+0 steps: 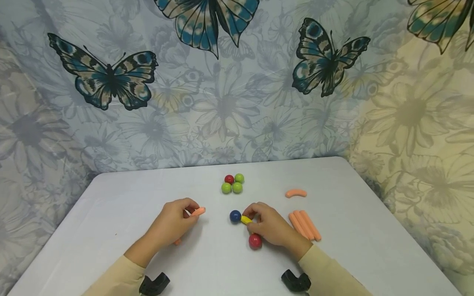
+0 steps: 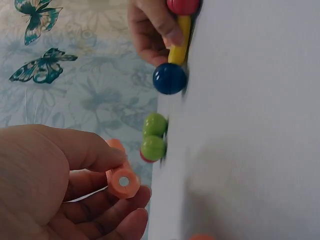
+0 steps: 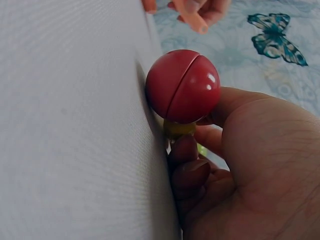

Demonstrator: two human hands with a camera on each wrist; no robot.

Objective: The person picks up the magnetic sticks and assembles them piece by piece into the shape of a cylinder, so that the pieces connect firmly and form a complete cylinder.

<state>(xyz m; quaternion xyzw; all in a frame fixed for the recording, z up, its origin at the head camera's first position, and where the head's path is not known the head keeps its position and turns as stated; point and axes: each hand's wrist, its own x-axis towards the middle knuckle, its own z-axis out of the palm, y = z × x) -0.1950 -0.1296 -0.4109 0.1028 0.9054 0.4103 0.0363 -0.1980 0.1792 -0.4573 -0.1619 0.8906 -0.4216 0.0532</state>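
Between thumb and fingers, my left hand [image 1: 174, 220] pinches an orange rod [image 2: 125, 182] above the table; the end facing the left wrist camera has a pale round centre. My right hand [image 1: 272, 226] grips a yellow rod [image 2: 180, 42] low over the table. A blue ball [image 1: 235, 216] sits at one end of that rod and a red ball [image 3: 183, 86] at its other end, close to the right palm. Part of the yellow rod is hidden by the right fingers. Another orange piece [image 1: 177, 241] shows partly from beneath the left hand.
Farther back, several green balls [image 1: 237, 188] cluster with a smaller-looking red ball [image 1: 229, 179]. To the right lie a curved orange rod [image 1: 296, 193] and several straight orange rods [image 1: 305, 225] side by side. A butterfly-patterned cloth [image 1: 226, 123] hangs behind the white table [image 1: 129, 193].
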